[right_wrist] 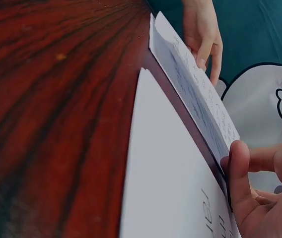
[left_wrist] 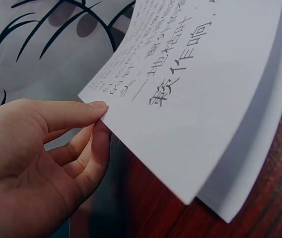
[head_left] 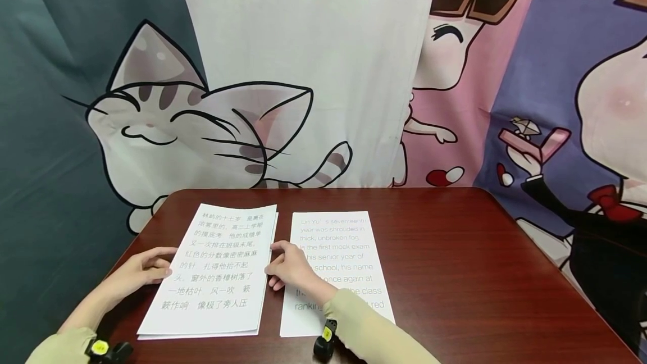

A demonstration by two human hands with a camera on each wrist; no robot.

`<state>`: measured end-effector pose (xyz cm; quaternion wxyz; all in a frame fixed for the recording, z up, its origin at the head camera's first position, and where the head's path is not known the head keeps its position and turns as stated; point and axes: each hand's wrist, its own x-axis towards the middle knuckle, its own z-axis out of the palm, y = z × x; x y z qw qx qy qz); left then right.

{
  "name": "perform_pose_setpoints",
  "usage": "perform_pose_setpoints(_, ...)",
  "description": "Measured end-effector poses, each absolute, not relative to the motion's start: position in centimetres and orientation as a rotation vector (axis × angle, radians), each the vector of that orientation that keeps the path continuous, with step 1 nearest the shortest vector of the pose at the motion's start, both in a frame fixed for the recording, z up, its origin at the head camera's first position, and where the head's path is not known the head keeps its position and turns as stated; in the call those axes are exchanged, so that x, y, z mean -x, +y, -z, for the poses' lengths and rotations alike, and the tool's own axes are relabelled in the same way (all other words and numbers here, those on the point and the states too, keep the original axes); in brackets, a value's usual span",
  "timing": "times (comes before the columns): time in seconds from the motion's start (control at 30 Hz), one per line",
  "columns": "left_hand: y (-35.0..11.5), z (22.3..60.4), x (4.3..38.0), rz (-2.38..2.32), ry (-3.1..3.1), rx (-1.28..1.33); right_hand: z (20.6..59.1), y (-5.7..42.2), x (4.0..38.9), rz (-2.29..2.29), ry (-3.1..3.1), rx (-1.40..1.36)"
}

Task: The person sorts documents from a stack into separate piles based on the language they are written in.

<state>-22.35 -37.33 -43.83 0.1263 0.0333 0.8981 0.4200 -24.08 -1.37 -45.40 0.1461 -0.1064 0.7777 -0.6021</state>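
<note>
A sheet of paper (head_left: 217, 322) printed with Chinese text is held between my two hands on the left of the table. My left hand (head_left: 141, 267) pinches its left edge between thumb and fingers, plainly seen in the left wrist view. At the right edge my right hand (head_left: 295, 268) pinches the sheet. This top sheet bows up, and a gap shows over another white sheet (left_wrist: 245, 183) beneath it. Beside them lies a page of English text (head_left: 331, 243), partly covered by my right hand and forearm.
The dark red wooden table (head_left: 455, 274) extends to the right of the papers. Behind its far edge hangs a cloth backdrop (head_left: 313, 27) with a cartoon cat and figures. Small black devices with yellow marks sit on both wrists.
</note>
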Motion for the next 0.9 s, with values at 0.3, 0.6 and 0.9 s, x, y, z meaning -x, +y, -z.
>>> perform_pose_setpoints(0.3,-37.26,44.14,22.34,-1.199,2.627,-0.148,45.36,-1.56,23.93,1.693,2.261,0.317)
perform_pose_setpoints(0.6,-37.16,44.6,22.42,-1.157,2.668,-0.114,45.25,-1.37,23.81,1.677,2.252,0.341)
perform_pose_setpoints(0.9,-37.12,44.45,22.31,-1.148,2.667,-0.087,45.11,-1.3,23.96,1.694,2.233,0.315)
